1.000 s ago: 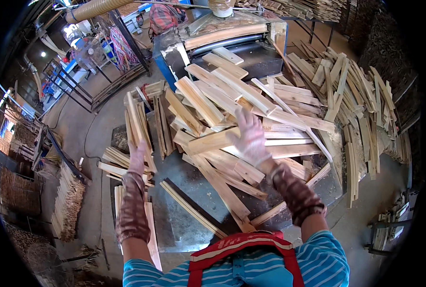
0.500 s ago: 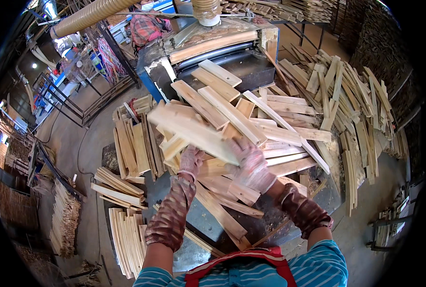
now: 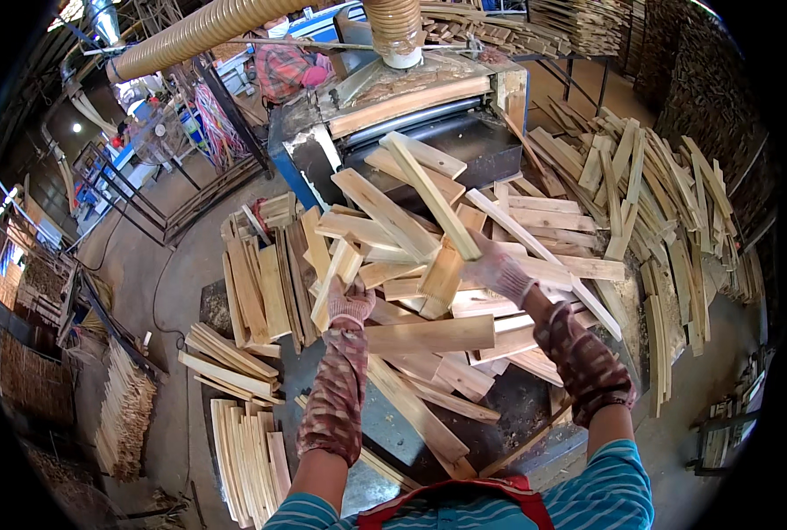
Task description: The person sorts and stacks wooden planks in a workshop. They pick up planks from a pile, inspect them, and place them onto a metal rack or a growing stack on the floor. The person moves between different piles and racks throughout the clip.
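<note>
My left hand [image 3: 352,302], in a pale work glove, is closed on the near end of a short wooden board [image 3: 334,281] that slants up and away. My right hand [image 3: 497,267], gloved too, grips the near end of a narrow board [image 3: 424,190], whose far end is raised toward the machine. Under and between both hands lies a loose heap of light boards, among them a wide knotty one [image 3: 442,276]. Nearer to me, a flat board [image 3: 430,336] lies crosswise on the heap. My right fingertips are partly hidden.
Beyond the heap stands a machine [image 3: 429,115] with a roller and a ribbed hose [image 3: 208,40]. Board stacks lie at left [image 3: 256,283] and near left [image 3: 243,450]. A large board pile [image 3: 650,185] spreads at right. Another person [image 3: 283,71] is behind the machine.
The blurred board that was between my hands is out of them, and a board now lies crosswise nearer to me. My right hand has taken hold of the narrow board and its far end has swung up.
</note>
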The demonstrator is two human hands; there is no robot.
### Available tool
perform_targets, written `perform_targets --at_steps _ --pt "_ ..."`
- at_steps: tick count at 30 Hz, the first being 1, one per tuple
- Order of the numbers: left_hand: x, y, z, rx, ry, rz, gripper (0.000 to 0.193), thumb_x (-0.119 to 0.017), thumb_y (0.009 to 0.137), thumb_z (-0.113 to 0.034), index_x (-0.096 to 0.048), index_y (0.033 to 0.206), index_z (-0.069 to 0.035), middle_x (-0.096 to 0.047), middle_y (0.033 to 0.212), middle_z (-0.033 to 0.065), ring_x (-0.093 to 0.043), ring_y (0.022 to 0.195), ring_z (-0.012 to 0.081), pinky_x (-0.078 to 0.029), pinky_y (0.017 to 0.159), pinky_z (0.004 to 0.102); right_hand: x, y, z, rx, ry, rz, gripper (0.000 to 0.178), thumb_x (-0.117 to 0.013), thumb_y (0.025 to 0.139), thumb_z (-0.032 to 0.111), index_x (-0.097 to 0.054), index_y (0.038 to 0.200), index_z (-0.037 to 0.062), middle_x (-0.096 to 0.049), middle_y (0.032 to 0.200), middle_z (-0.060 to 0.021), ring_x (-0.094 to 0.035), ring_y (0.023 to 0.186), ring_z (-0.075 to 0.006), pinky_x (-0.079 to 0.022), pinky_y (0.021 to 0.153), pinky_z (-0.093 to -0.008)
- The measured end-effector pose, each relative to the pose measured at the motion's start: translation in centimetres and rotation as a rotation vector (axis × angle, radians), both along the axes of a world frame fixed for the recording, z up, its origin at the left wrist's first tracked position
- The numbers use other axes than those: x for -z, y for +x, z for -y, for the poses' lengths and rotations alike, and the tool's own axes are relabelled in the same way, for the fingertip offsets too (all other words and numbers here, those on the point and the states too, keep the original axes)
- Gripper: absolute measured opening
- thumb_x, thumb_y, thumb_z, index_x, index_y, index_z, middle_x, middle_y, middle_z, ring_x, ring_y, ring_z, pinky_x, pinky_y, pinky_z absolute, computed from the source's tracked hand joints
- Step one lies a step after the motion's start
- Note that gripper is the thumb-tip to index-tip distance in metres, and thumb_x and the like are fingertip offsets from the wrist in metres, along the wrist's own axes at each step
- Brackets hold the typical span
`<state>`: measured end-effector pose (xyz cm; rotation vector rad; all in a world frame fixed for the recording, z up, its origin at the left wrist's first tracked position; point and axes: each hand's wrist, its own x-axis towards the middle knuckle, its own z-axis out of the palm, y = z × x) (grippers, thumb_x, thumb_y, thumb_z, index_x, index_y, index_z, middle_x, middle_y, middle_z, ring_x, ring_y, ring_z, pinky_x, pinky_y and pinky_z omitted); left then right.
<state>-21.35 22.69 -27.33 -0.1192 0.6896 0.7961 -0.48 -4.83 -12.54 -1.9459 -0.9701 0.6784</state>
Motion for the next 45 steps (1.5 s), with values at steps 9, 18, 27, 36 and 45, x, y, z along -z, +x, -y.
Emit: perform_targets --at_steps 9,18,27,36,45 --pt "1.9 -4.9 5.7 0.223 0.327 -0.123 0.023 -0.071 0.094 -0.029 -0.066 0.109 -0.012 -0.07 0.097 0.0072 -0.07 0.093 0.0276 -0.059 0.087 0.0525 0.8 0.1 -12.6 -0.066 -0.377 0.597 0.1 -0.078 0.072 0.053 -0.037 0.151 0.0075 -0.058 0.131 -0.027 -0.059 0.122 -0.0427 -0.052 0.101 -0.0497" --pt "-1.2 -14.0 15.0 0.452 0.555 -0.299 0.049 -0.072 0.094 -0.028 -0.055 0.134 -0.005 -0.066 0.125 0.0095 -0.065 0.118 0.0262 -0.054 0.101 0.0455 0.3 -11.8 -0.9 -0.18 0.293 -0.27 0.076 -0.08 0.072 0.03 -0.051 0.137 0.003 -0.067 0.089 -0.0176 -0.068 0.084 -0.0323 -0.053 0.068 -0.0348" --pt "-7.4 -17.0 23.6 0.404 0.506 -0.292 0.054 -0.075 0.09 -0.037 -0.062 0.126 0.001 -0.068 0.112 0.0095 -0.068 0.1 0.021 -0.057 0.085 0.0363 7.4 -26.5 9.2 -0.325 0.233 0.441 0.075 -0.081 0.079 0.029 -0.049 0.142 0.0013 -0.061 0.125 -0.0217 -0.061 0.113 -0.0384 -0.052 0.096 -0.0459" --pt "-2.1 -35.0 24.3 0.363 0.844 -1.107 0.061 -0.08 0.08 -0.036 -0.064 0.127 0.0 -0.073 0.111 0.0123 -0.069 0.099 0.0229 -0.055 0.09 0.034 11.6 -22.7 12.0 -0.465 0.32 0.198 0.041 -0.065 0.093 0.019 -0.064 0.132 0.0039 -0.069 0.1 -0.0129 -0.065 0.085 -0.0236 -0.053 0.078 -0.037" --pt "8.3 -37.6 33.3 0.519 0.355 -1.78 0.068 -0.086 0.065 -0.029 -0.05 0.117 -0.001 -0.069 0.108 0.0207 -0.068 0.106 0.0386 -0.054 0.09 0.0451 23.8 -29.3 16.0 -0.771 -0.449 0.129 0.061 -0.06 0.09 0.045 -0.056 0.138 0.0066 -0.066 0.125 -0.0242 -0.062 0.119 -0.0401 -0.05 0.1 -0.0409"
